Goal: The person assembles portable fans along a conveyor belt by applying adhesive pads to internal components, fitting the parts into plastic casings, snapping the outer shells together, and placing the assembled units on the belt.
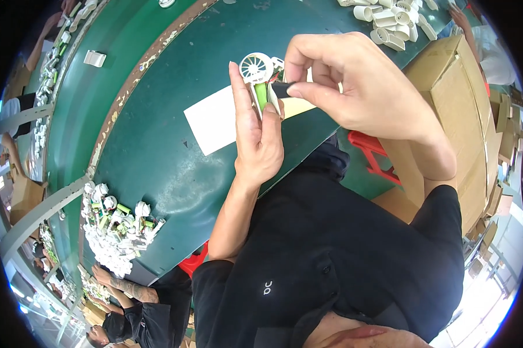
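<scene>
One fisheye view — head-worn, close — looks down on the hands and green table.

At the right of the frame, a large cardboard box is seen beside a red stool; at lower left, a black-clad co-worker is shown.

"Where is the light strongest?"

"White glare washes out the lower right, while the green table sits in bright, fairly even light."

"And the edges?"

"Fisheye distortion bows them toward black corners."
</scene>
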Motion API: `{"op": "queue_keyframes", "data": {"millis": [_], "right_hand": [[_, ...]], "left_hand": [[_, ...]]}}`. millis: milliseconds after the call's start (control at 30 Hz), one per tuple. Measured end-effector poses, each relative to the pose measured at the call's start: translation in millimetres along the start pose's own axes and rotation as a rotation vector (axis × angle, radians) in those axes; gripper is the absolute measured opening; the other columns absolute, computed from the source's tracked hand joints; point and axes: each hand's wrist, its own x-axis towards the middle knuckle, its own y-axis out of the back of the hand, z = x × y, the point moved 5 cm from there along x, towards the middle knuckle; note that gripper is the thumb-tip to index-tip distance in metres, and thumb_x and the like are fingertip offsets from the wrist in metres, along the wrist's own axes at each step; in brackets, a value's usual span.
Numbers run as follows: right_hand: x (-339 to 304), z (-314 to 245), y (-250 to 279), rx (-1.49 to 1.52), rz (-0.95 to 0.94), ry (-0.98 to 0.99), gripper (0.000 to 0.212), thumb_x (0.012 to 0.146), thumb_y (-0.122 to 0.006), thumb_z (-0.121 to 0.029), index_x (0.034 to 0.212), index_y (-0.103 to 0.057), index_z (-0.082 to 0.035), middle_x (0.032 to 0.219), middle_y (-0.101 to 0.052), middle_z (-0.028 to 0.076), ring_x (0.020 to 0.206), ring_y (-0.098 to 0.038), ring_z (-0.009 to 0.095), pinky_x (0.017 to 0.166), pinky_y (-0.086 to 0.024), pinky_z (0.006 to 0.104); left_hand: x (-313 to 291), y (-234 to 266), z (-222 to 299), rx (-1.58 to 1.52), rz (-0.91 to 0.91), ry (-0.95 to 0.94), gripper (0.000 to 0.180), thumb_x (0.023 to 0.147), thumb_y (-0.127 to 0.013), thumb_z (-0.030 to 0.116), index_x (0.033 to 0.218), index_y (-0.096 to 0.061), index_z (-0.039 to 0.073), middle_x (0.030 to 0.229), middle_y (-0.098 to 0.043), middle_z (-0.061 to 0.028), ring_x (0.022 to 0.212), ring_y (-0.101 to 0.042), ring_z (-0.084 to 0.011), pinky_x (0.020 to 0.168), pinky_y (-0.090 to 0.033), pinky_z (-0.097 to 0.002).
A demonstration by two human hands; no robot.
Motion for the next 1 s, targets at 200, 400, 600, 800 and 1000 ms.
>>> {"op": "queue_keyframes", "data": {"millis": [200, 400, 600, 800, 1000], "right_hand": [[3.5, 15.9, -10.2, 0.125, -0.114, -0.055, 0.008, 0.086, -0.067, -0.003, 0.09, -0.064, 0.004, 0.075, -0.069, 0.017, 0.068, -0.069, 0.03, 0.064, -0.052, 0.0385], [-3.2, 12.4, -10.7, -0.009, -0.067, -0.013, 0.008, 0.087, -0.067, -0.004, 0.089, -0.064, 0.003, 0.078, -0.069, 0.018, 0.077, -0.068, 0.036, 0.071, -0.052, 0.0441], [1.0, 8.7, -11.3, -0.086, -0.117, 0.055, 0.008, 0.086, -0.066, -0.005, 0.088, -0.064, 0.003, 0.083, -0.068, 0.019, 0.088, -0.067, 0.038, 0.081, -0.051, 0.0476], [1.8, 10.7, -21.4, -0.151, -0.016, 0.113, 0.007, 0.085, -0.065, -0.005, 0.085, -0.066, 0.002, 0.083, -0.068, 0.02, 0.089, -0.067, 0.039, 0.082, -0.052, 0.0474], [7.8, 14.3, -28.7, -0.096, 0.001, 0.062, 0.007, 0.084, -0.066, -0.005, 0.083, -0.067, 0.002, 0.079, -0.07, 0.019, 0.079, -0.07, 0.037, 0.074, -0.054, 0.0462]], "left_hand": [[-2.5, -3.8, 1.7, -0.035, 0.002, 0.031, 0.079, 0.099, -0.037, -0.005, 0.168, -0.001, 0.006, 0.146, -0.044, -0.0074, 0.1, -0.05, -0.0108, 0.084, -0.048, -0.0255], [-4.4, -7.8, -6.7, -0.059, -0.034, -0.02, 0.078, 0.102, -0.036, -0.004, 0.168, 0.004, 0.009, 0.16, -0.032, -0.0107, 0.13, -0.046, -0.017, 0.101, -0.046, -0.03], [-3.9, -10.5, -4.7, 0.034, -0.092, -0.036, 0.083, 0.096, -0.035, -0.013, 0.164, 0.011, -0.001, 0.166, -0.024, -0.0232, 0.152, -0.032, -0.032, 0.121, -0.031, -0.0385], [-4.4, -8.6, -5.7, 0.191, -0.096, -0.106, 0.083, 0.095, -0.035, -0.013, 0.164, 0.01, -0.004, 0.165, -0.023, -0.0266, 0.152, -0.031, -0.0359, 0.122, -0.029, -0.042], [-4.6, -4.1, -8.3, 0.313, -0.083, -0.154, 0.086, 0.091, -0.037, -0.011, 0.162, 0.011, -0.007, 0.164, -0.022, -0.0297, 0.152, -0.03, -0.04, 0.124, -0.026, -0.0444]]}}
